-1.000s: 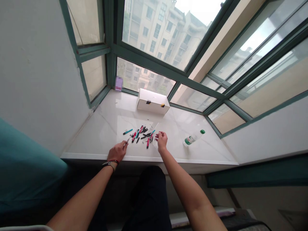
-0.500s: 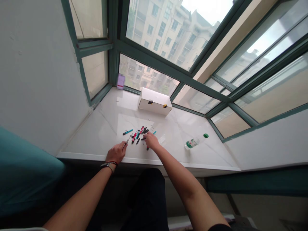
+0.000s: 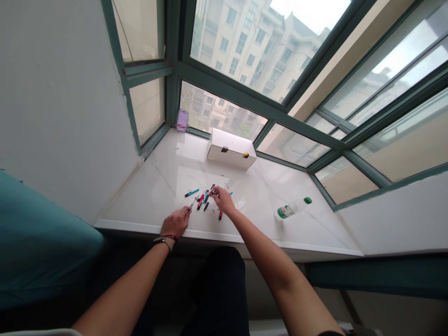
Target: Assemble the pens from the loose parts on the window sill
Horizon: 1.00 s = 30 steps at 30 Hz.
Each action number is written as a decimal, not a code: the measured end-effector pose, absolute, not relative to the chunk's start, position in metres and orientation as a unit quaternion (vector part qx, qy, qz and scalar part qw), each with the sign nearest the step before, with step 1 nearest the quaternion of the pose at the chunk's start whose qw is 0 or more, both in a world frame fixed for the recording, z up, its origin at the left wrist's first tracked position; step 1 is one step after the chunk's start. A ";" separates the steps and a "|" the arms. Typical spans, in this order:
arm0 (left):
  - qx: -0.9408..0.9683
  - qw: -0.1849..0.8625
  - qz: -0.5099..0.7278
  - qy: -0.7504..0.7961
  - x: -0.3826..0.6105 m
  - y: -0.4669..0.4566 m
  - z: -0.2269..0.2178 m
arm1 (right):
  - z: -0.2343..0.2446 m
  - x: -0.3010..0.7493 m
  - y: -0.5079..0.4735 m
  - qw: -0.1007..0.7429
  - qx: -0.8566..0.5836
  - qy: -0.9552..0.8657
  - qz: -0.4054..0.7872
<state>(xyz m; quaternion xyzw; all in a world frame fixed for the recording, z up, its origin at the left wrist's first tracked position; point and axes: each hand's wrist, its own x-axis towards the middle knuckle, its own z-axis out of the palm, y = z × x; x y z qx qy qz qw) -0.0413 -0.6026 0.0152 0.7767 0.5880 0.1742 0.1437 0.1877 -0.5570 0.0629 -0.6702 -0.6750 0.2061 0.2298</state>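
From where I stand, no text is legible. Bottle [image 3: 293, 208], right of the right fingers [image 3: 217, 192]: green-and-white label [image 3: 286, 211], unreadable. Box [image 3: 231, 156], beyond the fingers: black-and-yellow stickers [image 3: 245, 155], unreadable.

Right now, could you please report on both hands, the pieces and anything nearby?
Left hand holding slim object. Right hand at pen-like pieces, grip unclear. Pieces scattered on white ledge. Bottle apart, right side.

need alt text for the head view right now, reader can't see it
A person's right hand is among scattered red, blue and black pen-like pieces on a white ledge; the left hand grips a slim item. A white box sits behind, a green-capped bottle at right.
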 end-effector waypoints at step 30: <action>0.773 0.149 0.166 0.593 -0.040 -0.603 0.017 | 0.088 0.134 -0.572 0.470 -0.514 -0.544 0.468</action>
